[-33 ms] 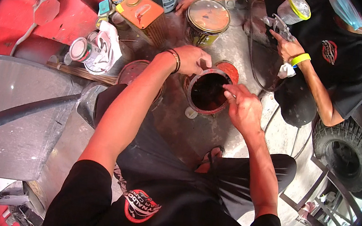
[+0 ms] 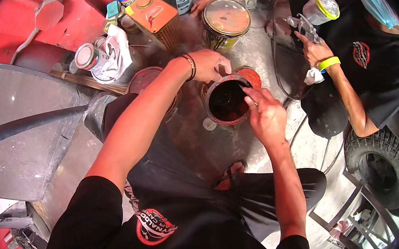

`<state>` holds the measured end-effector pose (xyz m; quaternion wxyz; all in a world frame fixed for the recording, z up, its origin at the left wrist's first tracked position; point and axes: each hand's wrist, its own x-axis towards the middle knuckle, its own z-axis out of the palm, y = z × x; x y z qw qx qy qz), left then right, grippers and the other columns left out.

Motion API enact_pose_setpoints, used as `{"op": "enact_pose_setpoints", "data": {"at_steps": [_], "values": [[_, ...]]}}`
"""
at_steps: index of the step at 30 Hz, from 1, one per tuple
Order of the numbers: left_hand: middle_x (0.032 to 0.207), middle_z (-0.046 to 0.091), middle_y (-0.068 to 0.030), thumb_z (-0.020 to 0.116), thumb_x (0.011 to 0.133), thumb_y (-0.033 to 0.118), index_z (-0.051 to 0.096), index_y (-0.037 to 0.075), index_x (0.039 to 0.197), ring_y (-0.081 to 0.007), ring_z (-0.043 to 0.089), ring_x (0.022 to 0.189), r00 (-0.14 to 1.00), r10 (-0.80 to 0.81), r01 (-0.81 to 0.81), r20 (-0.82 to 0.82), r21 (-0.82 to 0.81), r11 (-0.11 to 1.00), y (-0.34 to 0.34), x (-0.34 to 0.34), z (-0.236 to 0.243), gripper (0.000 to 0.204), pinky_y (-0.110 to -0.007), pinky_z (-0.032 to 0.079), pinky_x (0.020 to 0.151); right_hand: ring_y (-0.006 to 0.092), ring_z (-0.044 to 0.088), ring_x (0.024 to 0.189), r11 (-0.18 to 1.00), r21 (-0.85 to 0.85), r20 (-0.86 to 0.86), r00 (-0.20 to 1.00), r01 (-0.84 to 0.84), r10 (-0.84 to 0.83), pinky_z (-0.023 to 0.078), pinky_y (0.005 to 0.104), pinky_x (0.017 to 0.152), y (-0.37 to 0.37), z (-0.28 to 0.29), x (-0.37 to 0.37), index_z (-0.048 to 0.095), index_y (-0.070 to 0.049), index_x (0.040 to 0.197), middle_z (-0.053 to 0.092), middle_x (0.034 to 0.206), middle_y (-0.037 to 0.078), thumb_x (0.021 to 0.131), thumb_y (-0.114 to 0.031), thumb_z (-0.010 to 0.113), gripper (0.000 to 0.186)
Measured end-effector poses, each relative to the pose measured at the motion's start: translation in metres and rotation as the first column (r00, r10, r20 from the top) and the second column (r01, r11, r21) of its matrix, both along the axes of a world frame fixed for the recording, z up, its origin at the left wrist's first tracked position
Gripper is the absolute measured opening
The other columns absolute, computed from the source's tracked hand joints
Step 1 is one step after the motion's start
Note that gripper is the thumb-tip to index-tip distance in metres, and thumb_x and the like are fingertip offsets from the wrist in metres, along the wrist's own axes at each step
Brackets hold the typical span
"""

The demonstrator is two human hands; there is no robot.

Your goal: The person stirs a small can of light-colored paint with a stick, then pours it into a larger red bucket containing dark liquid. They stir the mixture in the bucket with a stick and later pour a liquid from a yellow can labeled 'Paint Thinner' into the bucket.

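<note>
Paint can [image 2: 231,123], uncovered, on the floor [image 2: 250,150] between both hands.
Left grip [image 2: 209,66] clasps its upper-left rim; right grip [image 2: 267,115] is clenched around a thin tool [image 2: 251,93] at the opening's right edge.

A red-badged black shirt [image 2: 206,233] is worn with dark trousers [image 2: 278,192] and thin bracelets [image 2: 193,68]

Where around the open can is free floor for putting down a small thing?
Bare floor lies between the open can and the sandaled foot; a smaller patch lies between the lidded can and the hose. Crowded: upper left, with orange tin, white cloth.
</note>
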<state>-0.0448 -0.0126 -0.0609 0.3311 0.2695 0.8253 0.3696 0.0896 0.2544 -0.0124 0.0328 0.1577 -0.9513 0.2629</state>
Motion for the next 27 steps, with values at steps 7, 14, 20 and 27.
{"op": "enact_pose_setpoints", "data": {"at_steps": [7, 14, 20, 27], "values": [[0.12, 0.086, -0.0194, 0.083, 0.096, 0.02, 0.08, 0.009, 0.137, -0.0293, 0.084, 0.107, 0.997, 0.06, -0.057, 0.047, -0.058, 0.997, -0.003, -0.002, 0.007, 0.043, -0.043, 0.065, 0.097, 0.0339, 0.081, 0.102, 0.984, 0.003, 0.187, 0.967, -0.177, 0.173, 0.063, 0.0474, 0.088, 0.003, -0.008, 0.013, 0.086, -0.016, 0.126, 0.083, 0.123, 0.008, 0.108, -0.021, 0.076, 0.021], [0.109, 0.087, -0.0159, 0.079, 0.101, 0.016, 0.079, 0.011, 0.14, -0.024, 0.082, 0.09, 0.998, 0.025, -0.027, -0.057, -0.026, 0.999, -0.002, -0.002, -0.001, 0.039, -0.042, 0.065, 0.089, 0.0385, 0.081, 0.099, 0.991, 0.134, 0.042, 0.999, -0.004, -0.001, 0.063, 0.05, 0.087, 0.01, 0.001, 0.005, 0.085, -0.013, 0.123, 0.083, 0.12, 0.012, 0.109, -0.022, 0.075, 0.02], [0.116, 0.087, -0.0159, 0.08, 0.1, 0.016, 0.081, 0.01, 0.136, -0.0278, 0.084, 0.105, 0.986, 0.017, -0.016, -0.163, 0.008, 1.0, -0.002, -0.001, -0.009, 0.036, -0.044, 0.064, 0.098, 0.0439, 0.079, 0.104, 0.982, -0.186, 0.245, 0.969, 0.002, 0.044, 0.064, 0.053, 0.092, -0.011, -0.01, 0.024, 0.083, -0.008, 0.125, 0.082, 0.117, 0.019, 0.113, -0.024, 0.07, 0.024], [0.12, 0.086, -0.0152, 0.081, 0.1, 0.018, 0.083, 0.012, 0.128, -0.0325, 0.083, 0.111, 0.976, 0.07, -0.067, -0.207, 0.02, 0.998, -0.004, -0.003, -0.023, 0.029, -0.044, 0.063, 0.102, 0.0375, 0.082, 0.1, 0.987, 0.154, 0.236, 0.972, -0.051, 0.013, 0.063, 0.0509, 0.089, 0.004, -0.007, 0.01, 0.085, -0.013, 0.125, 0.083, 0.113, 0.013, 0.11, -0.026, 0.073, 0.023]]}}
